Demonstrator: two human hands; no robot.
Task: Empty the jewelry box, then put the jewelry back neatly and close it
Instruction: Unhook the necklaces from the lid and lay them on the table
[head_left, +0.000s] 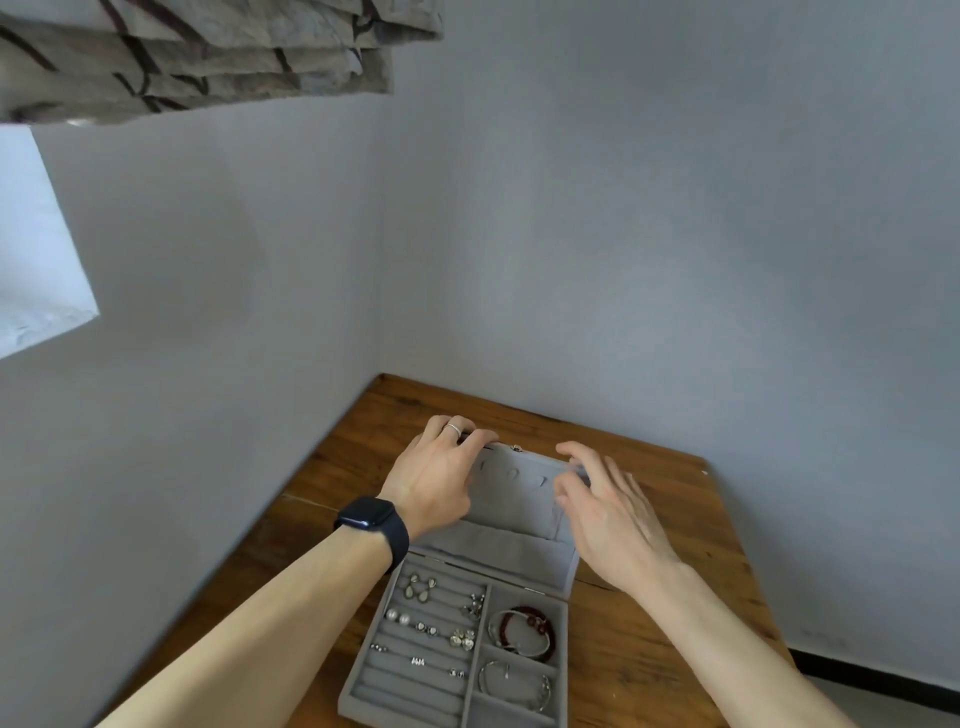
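Between left hand (441, 467), gripping top edge, and half-curled right hand (602, 499), hold unclear: grey velvet jewelry-box lid (519, 493). Risk of slamming from one-sided grip, jolting silver earrings (421, 587).

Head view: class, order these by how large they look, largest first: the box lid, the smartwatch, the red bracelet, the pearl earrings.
1. lid, clearly largest.
2. smartwatch and red bracelet look about alike; I won't rank them.
3. pearl earrings, smallest.
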